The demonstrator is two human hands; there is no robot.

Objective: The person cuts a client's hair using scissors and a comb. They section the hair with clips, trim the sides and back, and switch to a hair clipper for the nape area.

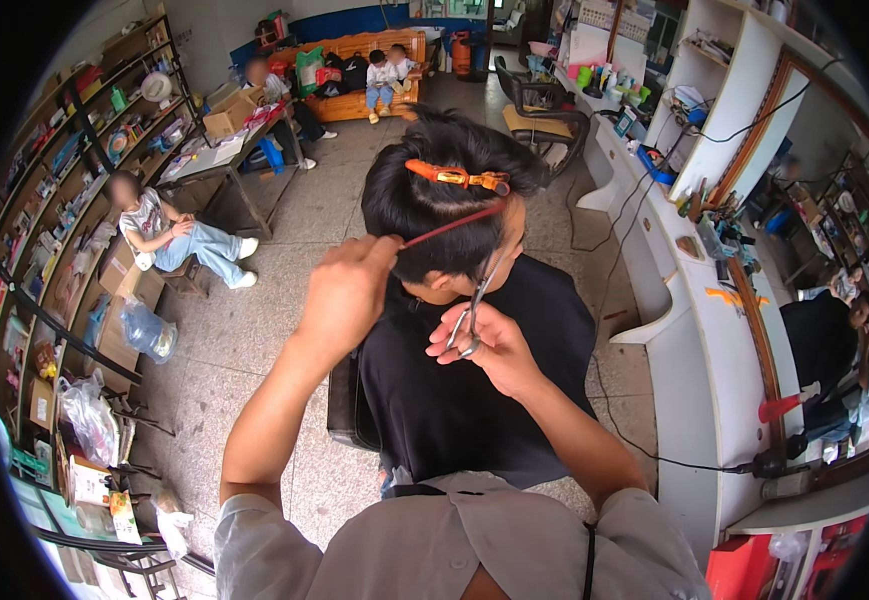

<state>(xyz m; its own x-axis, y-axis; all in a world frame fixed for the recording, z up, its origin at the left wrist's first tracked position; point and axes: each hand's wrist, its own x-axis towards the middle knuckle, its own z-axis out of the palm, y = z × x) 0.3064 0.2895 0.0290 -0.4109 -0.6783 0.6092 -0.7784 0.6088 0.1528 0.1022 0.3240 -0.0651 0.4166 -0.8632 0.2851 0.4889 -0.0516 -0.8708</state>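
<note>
In front of me sits a person whose dark hair [412, 187] is long on top and short near the ear. An orange hair clip [455, 177] holds the top section up. My left hand [348, 292] grips a thin red comb [453, 225], which lies across the side of the hair. With fingers in its rings, my right hand [490, 349] holds metal scissors [479, 300]. Their blades point up beside the temple, near the comb's far end; they look like thinning scissors. A black cape [472, 390] covers the seated person's shoulders and body.
A white counter [656, 247] with mirrors runs along the right, a black cable [610, 405] trailing near it. Loaded shelves [66, 187] line the left. A person [179, 232] sits on a stool there; others sit by a table [216, 157] and on a wooden bench [397, 46].
</note>
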